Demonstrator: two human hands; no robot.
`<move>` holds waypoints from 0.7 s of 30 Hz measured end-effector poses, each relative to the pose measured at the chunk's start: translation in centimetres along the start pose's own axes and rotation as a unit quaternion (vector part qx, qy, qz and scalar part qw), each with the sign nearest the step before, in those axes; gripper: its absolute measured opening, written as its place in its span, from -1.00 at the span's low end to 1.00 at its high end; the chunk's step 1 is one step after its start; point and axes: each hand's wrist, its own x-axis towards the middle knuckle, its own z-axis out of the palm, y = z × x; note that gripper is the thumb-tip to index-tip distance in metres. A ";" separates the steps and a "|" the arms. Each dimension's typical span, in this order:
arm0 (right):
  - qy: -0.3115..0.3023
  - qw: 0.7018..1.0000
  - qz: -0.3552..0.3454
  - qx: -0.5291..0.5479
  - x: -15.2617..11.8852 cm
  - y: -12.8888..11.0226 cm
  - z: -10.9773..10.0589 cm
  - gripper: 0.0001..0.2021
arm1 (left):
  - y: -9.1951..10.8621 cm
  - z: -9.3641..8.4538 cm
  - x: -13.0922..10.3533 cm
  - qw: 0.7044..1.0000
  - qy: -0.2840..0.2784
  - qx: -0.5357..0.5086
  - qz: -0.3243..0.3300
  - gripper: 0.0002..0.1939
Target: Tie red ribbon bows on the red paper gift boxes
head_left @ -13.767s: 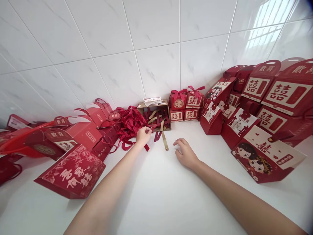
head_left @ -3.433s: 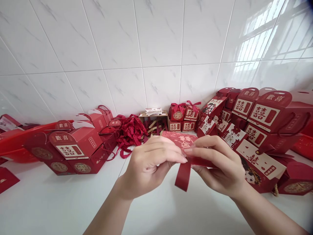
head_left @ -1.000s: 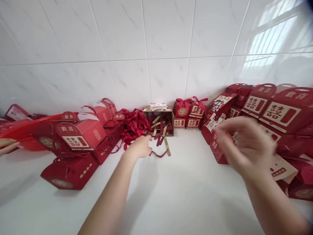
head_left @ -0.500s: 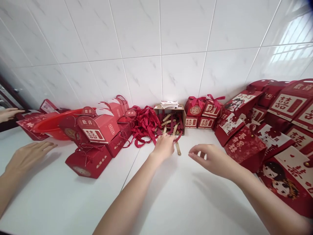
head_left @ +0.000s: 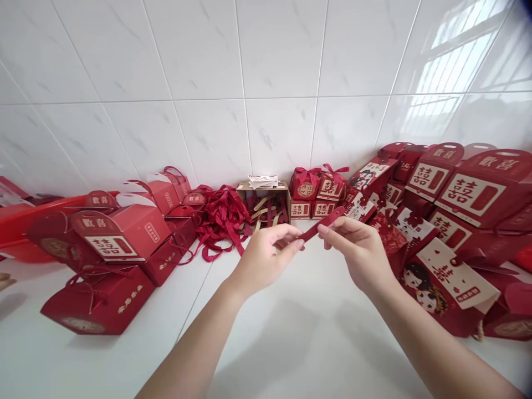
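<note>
A dark red strap (head_left: 318, 228) is held up over the white table between both hands. My left hand (head_left: 270, 249) pinches its lower left end between thumb and fingers. Near its upper right end, my right hand (head_left: 353, 244) grips it with thumb and fingers. Behind the hands, an open cardboard box (head_left: 284, 191) holds red and gold straps, with white printed cards (head_left: 263, 181) on top. A tangle of red ribbon (head_left: 224, 213) lies left of the box. To its right, small red boxes (head_left: 306, 188) with ribbon bows are stacked.
Red gift boxes (head_left: 120, 233) stand stacked at the left, beside an orange-red basin (head_left: 25, 224). Many more red boxes (head_left: 469, 188) are piled at the right. A tiled wall (head_left: 282, 50) rises behind. Part of another person's hand (head_left: 5, 281) shows at the left edge.
My left hand has come away from the cardboard box with a red strap, and my right hand now grips it too. The view has turned right. The other person's hands have mostly left the view.
</note>
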 end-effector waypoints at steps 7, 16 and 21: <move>0.122 0.988 -0.088 -0.032 2.2 3.8 -1.3 -0.88 | -4.3 -1.5 1.9 0.986 0.132 0.097 -0.027 -0.84; -0.095 0.912 0.054 -0.396 2.3 9.9 -1.7 -0.64 | -10.2 1.7 2.3 0.959 0.008 0.227 -0.169 -0.72; -0.155 0.890 0.066 -0.425 0.5 11.4 1.1 -0.84 | -12.9 2.7 2.5 0.952 0.004 0.225 -0.208 -0.89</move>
